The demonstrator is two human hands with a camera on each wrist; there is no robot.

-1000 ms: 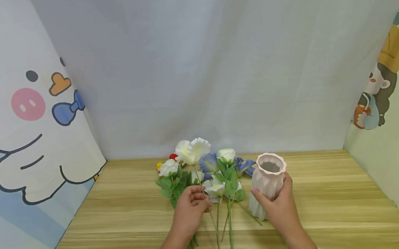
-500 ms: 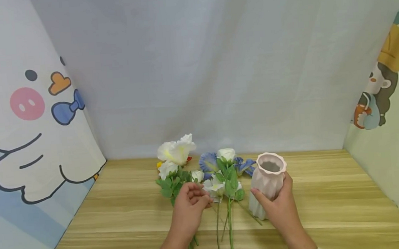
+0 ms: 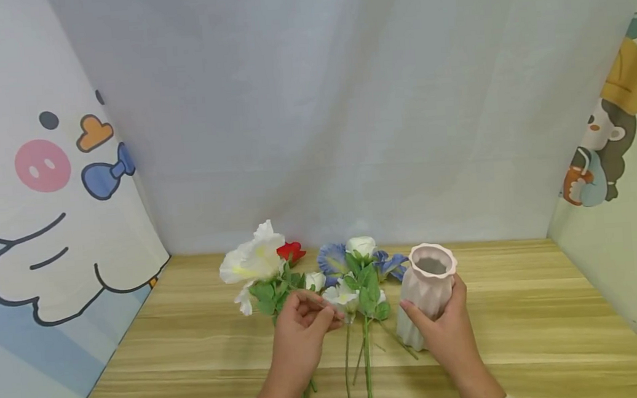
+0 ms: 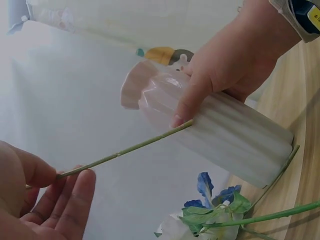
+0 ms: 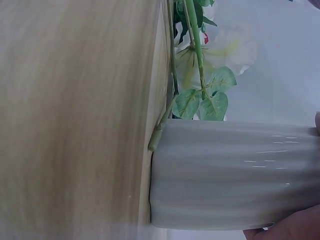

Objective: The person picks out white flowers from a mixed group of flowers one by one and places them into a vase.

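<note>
On the clock face of the head view, the bottom is filled by a light brown wooden table (image 3: 527, 332) with long wavy stripes. Up at twelve o'clock, a plain grey cloth (image 3: 345, 98) is hung behind it with soft creases. At nine o'clock, a big white cartoon bird (image 3: 77, 234) is shown on the side wall, with an orange beak, a pink cheek and a blue bow tie. Near three o'clock, a cartoon figure (image 3: 616, 135) in a yellow hat is printed on pale green. Between four and five o'clock, a pale pink vase (image 3: 427, 302) is stood on the table with its wavy mouth up. It is gripped round the side by the right hand (image 3: 453, 337), and most of those fingers are hidden. Near six o'clock, the thin stem (image 4: 132, 147) of a big white flower (image 3: 253, 259) is pinched by the thumb and fingers of the left hand (image 3: 306, 335). The flower's head is pointed between seven and eight o'clock. In the left wrist view, the stem's tip is seen in front of the vase, near the right thumb; whether they are touching cannot be told. Loose flowers are laid on the table too: a red flower (image 3: 291, 251) at seven o'clock, a blue flower (image 3: 333, 261) near six, and a white rose (image 3: 361, 246) near five, with green leaves (image 3: 369, 291) beneath it.
</note>
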